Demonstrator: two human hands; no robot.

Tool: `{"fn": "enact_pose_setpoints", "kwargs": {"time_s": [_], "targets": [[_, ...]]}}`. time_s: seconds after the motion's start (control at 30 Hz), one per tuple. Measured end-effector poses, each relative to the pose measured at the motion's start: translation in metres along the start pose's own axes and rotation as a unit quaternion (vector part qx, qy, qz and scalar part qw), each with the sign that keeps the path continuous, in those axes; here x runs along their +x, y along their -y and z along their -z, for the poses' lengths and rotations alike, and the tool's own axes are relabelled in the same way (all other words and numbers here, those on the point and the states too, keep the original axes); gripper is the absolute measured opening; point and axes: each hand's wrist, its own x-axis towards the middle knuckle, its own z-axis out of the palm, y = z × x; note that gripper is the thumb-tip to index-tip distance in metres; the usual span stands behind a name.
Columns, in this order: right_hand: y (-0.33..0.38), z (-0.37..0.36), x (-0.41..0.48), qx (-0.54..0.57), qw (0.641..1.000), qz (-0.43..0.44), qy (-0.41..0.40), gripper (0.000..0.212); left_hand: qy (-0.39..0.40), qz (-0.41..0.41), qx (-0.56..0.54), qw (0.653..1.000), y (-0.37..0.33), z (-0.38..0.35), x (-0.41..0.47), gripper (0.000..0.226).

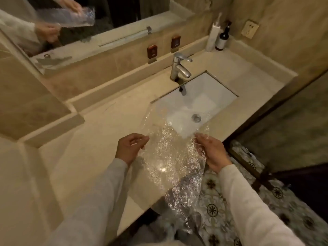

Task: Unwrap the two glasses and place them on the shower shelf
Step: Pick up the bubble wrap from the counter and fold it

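Note:
A long sheet of clear bubble wrap (170, 157) hangs between my hands over the front edge of the vanity counter (85, 153) and trails down toward the floor. My left hand (128, 148) pinches its left edge. My right hand (211, 151) holds its right edge near the sink. A glass seems to lie inside the wrap at about (162, 167), but glare keeps me from being sure. The mirror (99, 16) reflects both hands and the wrap. No shower shelf is in view.
A white sink (209, 96) with a chrome tap (179, 67) sits just beyond the wrap. A white tube and a dark bottle (221, 39) stand at the back right corner. Patterned floor tiles (266, 201) and a dark door frame lie to the right.

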Motion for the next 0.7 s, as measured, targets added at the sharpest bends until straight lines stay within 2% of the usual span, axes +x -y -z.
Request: {"fn": "enact_pose_setpoints", "kwargs": {"time_s": [0.1,0.13,0.2,0.23,0.33,0.43,0.5,0.6,0.7], "targets": [[0.013,0.046,0.000,-0.019,0.996,0.068,-0.048,0.010,0.000,0.015,0.009,1.000,-0.006,-0.034,-0.005,0.020],[0.016,0.063,-0.001,-0.019,0.996,0.074,-0.047,0.010,0.025,0.032,0.015,0.999,-0.010,-0.048,-0.006,0.028],[0.022,0.098,-0.007,-0.041,0.996,0.081,-0.025,0.012,0.123,0.075,0.033,0.989,-0.020,-0.080,-0.009,0.047],[0.024,0.116,-0.010,-0.056,0.994,0.087,-0.017,0.012,0.160,0.087,0.042,0.982,-0.026,-0.100,-0.010,0.049],[0.030,0.168,-0.022,-0.070,0.994,0.083,-0.018,0.013,0.178,0.072,0.034,0.981,-0.046,-0.158,-0.008,0.035],[0.034,0.227,-0.035,-0.040,0.994,0.091,-0.048,0.009,0.168,0.039,0.018,0.985,-0.059,-0.223,-0.013,0.034],[0.035,0.266,-0.045,-0.006,0.988,0.111,-0.108,0.008,0.196,0.045,0.011,0.980,-0.064,-0.273,-0.024,0.032],[0.039,0.320,-0.060,0.046,0.965,0.149,-0.210,0.008,0.285,0.092,0.009,0.954,-0.066,-0.342,-0.046,0.030],[0.046,0.384,-0.086,0.100,0.922,0.194,-0.320,0.010,0.391,0.082,0.059,0.915,-0.058,-0.409,-0.072,0.043]]}}
